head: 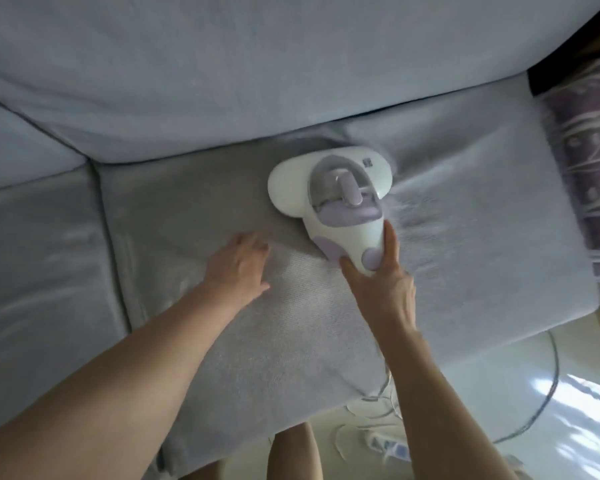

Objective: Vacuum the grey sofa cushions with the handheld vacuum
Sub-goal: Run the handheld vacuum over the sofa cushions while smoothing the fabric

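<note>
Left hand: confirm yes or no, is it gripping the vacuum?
No, the left hand lies flat on the seat cushion; only the right hand holds the handheld vacuum.

A glossy pale floor [520, 386] lies below and right of the grip, streaked with bright daylight at the lower right. A thin grey cable [553, 367] loops across it. Right of the grip, a purple patterned fabric [584, 157] lies along the sofa's end.

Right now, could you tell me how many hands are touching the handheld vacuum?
1. The right hand grips the handheld vacuum at its handle; the left hand lies flat on the seat cushion beside it, apart from it.
</note>
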